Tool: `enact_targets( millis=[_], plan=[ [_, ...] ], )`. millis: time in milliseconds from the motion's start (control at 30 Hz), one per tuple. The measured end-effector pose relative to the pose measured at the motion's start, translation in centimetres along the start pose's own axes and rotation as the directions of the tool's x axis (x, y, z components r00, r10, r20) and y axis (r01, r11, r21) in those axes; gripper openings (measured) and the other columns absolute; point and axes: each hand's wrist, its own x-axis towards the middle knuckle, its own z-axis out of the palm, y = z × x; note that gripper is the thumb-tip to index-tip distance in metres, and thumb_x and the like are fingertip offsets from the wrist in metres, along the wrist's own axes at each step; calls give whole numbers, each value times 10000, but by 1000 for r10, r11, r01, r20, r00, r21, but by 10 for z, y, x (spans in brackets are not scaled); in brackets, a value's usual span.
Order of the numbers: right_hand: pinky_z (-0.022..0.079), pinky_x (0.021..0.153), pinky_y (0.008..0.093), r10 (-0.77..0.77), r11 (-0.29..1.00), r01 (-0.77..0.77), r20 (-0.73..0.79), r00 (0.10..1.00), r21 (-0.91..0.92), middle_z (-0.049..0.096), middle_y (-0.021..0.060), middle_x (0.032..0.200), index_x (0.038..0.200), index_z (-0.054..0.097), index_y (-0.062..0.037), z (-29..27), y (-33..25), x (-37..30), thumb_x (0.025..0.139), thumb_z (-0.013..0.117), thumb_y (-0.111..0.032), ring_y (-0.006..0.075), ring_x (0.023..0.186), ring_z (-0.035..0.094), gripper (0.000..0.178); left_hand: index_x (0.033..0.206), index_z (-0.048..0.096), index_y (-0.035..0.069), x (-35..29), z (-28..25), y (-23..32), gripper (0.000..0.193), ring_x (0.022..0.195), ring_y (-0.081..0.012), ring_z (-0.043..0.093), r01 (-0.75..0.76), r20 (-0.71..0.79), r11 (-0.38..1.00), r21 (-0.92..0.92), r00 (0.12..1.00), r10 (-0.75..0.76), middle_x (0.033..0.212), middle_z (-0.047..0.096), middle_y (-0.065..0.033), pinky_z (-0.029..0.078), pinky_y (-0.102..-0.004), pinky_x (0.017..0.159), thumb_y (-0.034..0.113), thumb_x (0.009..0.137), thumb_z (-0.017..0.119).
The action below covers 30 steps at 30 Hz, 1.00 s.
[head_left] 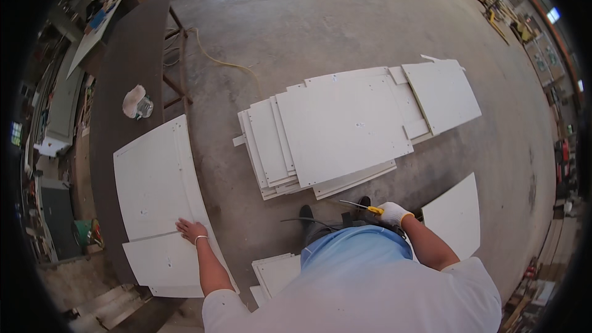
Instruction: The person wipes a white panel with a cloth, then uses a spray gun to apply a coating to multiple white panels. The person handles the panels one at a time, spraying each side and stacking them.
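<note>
My bare left hand (191, 230), a light band at its wrist, lies with fingers stretched out on white panels (154, 185) set on the long brown table at my left. It rests by the seam between two of these panels. In a white knitted glove, my right hand (393, 213) is closed round a yellow-handled tool (374, 209) in front of my waist. A thin metal blade or shaft points left from its handle; which of the two I cannot tell.
The brown table (129, 43) also carries a clear container with something pinkish (137, 102). Stacked white panels (345, 126) lie on the concrete floor ahead. More panels (456, 216) are at my right and beside me (277, 273). A yellow hose (225, 63) crosses the floor.
</note>
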Motion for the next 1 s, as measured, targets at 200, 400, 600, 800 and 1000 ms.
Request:
enact_targets(
  millis=[200,400,600,800,1000],
  plan=[
    [547,873,454,-49,999,49,-54,997,-14,738,214,1050,1100,749,-73,6,37,10,850,582,-170,404,1001,698,316,1531,388,20,-11,-25,60,670,1554,-375,232,130,82,979,159,986,-145,1663,268,-232,224,-543,1240,250,931,580],
    [556,868,445,74,970,-20,-214,974,244,742,213,1039,1061,759,-62,-30,129,25,864,624,-255,397,987,705,307,1268,653,-34,-167,98,225,450,1094,-361,691,-536,115,802,-263,808,578,1172,713,-247,526,-405,979,183,878,602],
    [570,706,436,521,597,-172,-215,826,783,737,179,846,1034,756,-36,-81,308,56,897,658,-333,330,782,733,341,1185,690,-44,-387,188,426,335,744,-176,708,-499,558,606,-619,264,787,918,733,-110,553,-307,636,157,922,638],
    [504,498,345,660,83,-113,30,750,990,655,55,698,1064,734,-33,-84,467,109,935,693,-341,172,552,623,336,1211,655,-55,-593,227,605,339,731,-200,719,-323,755,765,-557,188,628,927,733,-131,574,-321,628,151,944,621],
    [540,754,467,565,243,-125,-35,824,962,733,182,897,1073,718,-52,-50,515,121,931,684,-374,370,853,715,353,1296,559,-21,-724,337,782,363,957,-311,732,-93,848,853,-514,91,522,1137,703,-202,616,-407,750,163,985,588]
  ],
)
